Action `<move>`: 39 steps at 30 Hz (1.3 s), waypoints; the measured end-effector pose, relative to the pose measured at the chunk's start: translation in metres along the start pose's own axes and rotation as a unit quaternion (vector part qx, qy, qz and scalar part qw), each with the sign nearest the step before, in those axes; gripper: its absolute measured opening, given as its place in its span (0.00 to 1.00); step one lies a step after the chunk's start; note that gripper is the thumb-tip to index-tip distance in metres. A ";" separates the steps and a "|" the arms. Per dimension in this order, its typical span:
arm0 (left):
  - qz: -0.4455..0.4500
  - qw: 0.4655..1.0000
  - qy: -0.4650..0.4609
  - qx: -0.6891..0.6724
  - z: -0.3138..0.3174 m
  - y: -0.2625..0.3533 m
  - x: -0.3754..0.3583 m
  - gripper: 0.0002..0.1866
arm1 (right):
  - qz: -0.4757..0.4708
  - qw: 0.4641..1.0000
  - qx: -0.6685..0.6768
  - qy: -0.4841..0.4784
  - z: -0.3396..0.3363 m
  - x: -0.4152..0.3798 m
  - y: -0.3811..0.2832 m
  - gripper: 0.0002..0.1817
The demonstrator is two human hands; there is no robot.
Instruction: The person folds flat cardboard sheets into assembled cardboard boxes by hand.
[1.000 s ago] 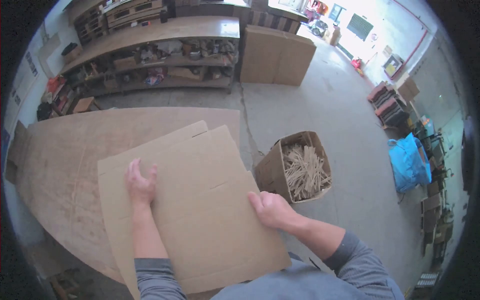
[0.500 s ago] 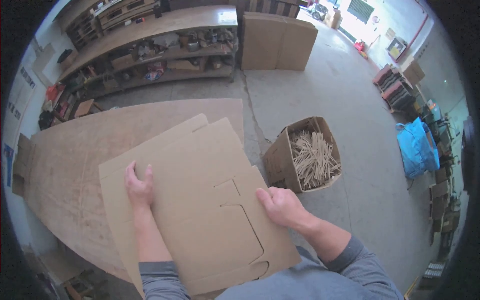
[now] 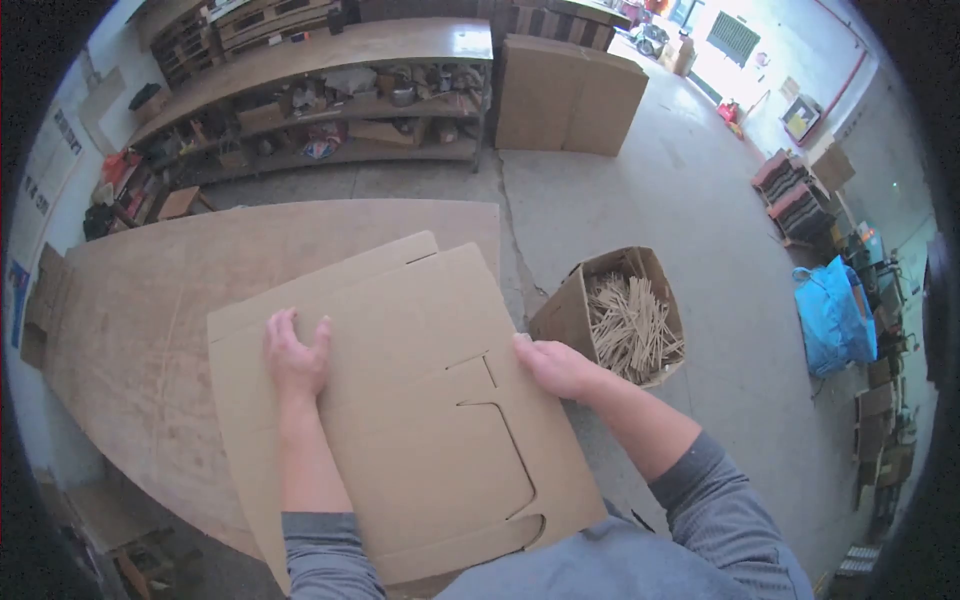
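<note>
The left hand (image 3: 298,360) lies on top of the brown cardboard (image 3: 410,460), with its fingers spread apart and the thumb sticking out to the side. The right hand (image 3: 556,370) is closed on the right edge of the cardboard. Its thumb is on top, and the other fingers are mostly tucked out of sight.

The cardboard is under the left fingers and runs across to the right ones, then down to the person's grey top (image 3: 570,570). I can't tell if it is one sheet or a few. Nearer the person than the right fingers, it has a long bent cut (image 3: 515,445) and a smaller cut (image 3: 490,372). I see no print on the part that shows.

Under the cardboard, and out past the left fingers, is a big wooden table (image 3: 130,350). Just past the right fingers, on the floor, stands an open box (image 3: 563,315) full of thin brown strips (image 3: 632,325).

Far ahead of the left fingers is a long bench (image 3: 330,60) with messy shelves. Far ahead of the right fingers stand big flat cardboard pieces (image 3: 565,100). Well off to the right of the right fingers is a bright blue bag (image 3: 835,320).

Far to the left of the left fingers, the wall has dark writing (image 3: 67,130) and a blue poster (image 3: 16,300). Both are too small and blurry to read.
</note>
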State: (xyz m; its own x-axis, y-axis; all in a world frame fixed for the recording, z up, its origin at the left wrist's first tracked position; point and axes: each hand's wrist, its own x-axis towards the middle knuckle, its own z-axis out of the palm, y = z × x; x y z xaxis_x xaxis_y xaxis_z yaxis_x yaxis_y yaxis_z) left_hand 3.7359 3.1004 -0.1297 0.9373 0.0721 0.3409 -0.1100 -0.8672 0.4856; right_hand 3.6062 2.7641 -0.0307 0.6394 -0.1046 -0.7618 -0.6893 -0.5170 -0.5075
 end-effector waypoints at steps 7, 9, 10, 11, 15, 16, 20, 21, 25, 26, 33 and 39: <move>-0.013 1.000 -0.012 -0.004 -0.004 0.004 -0.002 0.31 | -0.074 0.976 -0.156 0.130 0.008 -0.029 -0.017 0.36; -0.021 1.000 -0.017 -0.014 -0.007 0.008 -0.001 0.31 | -0.080 0.978 -0.150 0.122 0.005 -0.019 -0.008 0.35; -0.027 0.999 -0.025 -0.010 -0.009 0.010 0.000 0.31 | -0.082 0.986 -0.110 0.098 0.004 -0.007 0.000 0.35; -0.034 0.999 -0.035 -0.003 -0.012 0.010 -0.001 0.31 | -0.084 0.992 -0.068 0.069 0.005 0.005 0.009 0.36; -0.034 0.999 -0.025 -0.006 -0.008 0.008 -0.003 0.32 | -0.100 0.987 -0.104 0.076 0.005 0.000 0.010 0.34; -0.021 1.000 -0.012 0.005 -0.006 0.009 0.000 0.32 | -0.111 0.976 -0.148 0.112 0.001 -0.010 -0.002 0.32; -0.025 0.999 -0.008 -0.027 -0.008 0.008 -0.003 0.30 | -0.116 0.968 -0.190 0.116 0.001 -0.004 0.004 0.34; -0.036 0.999 -0.008 -0.027 -0.013 0.011 -0.001 0.30 | -0.125 0.971 -0.175 0.101 -0.001 0.001 0.005 0.35; -0.062 0.997 -0.042 -0.035 -0.016 0.013 -0.008 0.31 | -0.121 0.984 -0.123 0.052 0.001 0.009 0.020 0.37; -0.056 0.997 -0.032 -0.041 -0.014 0.012 -0.005 0.31 | -0.123 0.980 -0.143 0.069 -0.002 0.010 0.018 0.37; -0.045 0.999 -0.009 -0.017 -0.011 0.005 -0.003 0.32 | -0.102 0.978 -0.164 0.082 -0.023 0.006 0.016 0.38; 0.003 1.000 -0.008 0.028 -0.001 0.013 -0.001 0.30 | -0.001 0.942 0.002 0.335 -0.116 -0.013 0.134 0.33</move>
State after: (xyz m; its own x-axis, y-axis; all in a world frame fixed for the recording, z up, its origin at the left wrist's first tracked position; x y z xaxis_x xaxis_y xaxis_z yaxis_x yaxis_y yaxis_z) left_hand 3.7328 3.0892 -0.1225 0.9420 0.0582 0.3305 -0.0982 -0.8940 0.4372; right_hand 3.5453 2.5974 -0.0422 0.7107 -0.6174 -0.3371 -0.6889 -0.5138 -0.5113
